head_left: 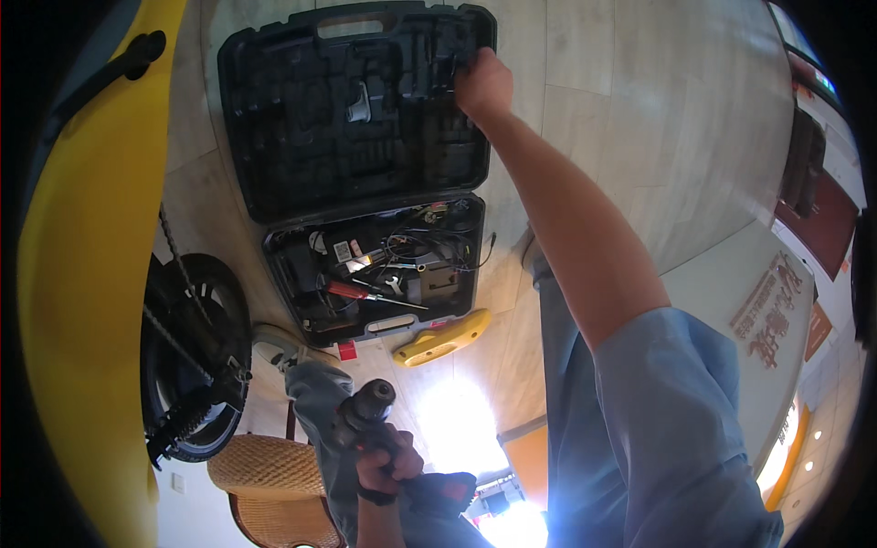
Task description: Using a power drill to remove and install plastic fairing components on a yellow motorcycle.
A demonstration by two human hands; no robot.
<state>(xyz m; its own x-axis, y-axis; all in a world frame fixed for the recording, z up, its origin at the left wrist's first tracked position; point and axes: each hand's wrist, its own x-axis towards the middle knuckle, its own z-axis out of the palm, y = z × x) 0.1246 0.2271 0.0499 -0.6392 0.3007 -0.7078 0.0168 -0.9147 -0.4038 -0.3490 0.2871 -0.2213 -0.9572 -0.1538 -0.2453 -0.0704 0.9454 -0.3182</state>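
My left hand (391, 464) is wrapped round the grip of a dark cordless drill (361, 416), its chuck pointing up and away from me. On the floor ahead lies an opened black tool case (373, 324). My right hand (484, 85) reaches to the right part of its moulded lid (311, 155), fingers bent and pressed together against the inside; what they pinch is hidden. A small pale piece (359, 105) sits in the lid. In the case's lower half are a red-handled screwdriver (347, 289), a wrench (393, 284), black cables (438, 245) and other tools.
A yellow curved handle-like piece (443, 339) lies on the wooden floor (585, 55) before the case. To the left stand a large yellow panel (91, 274) and a black wheel (239, 301) with a coil spring (187, 425). A wicker chair (265, 461) is lower left.
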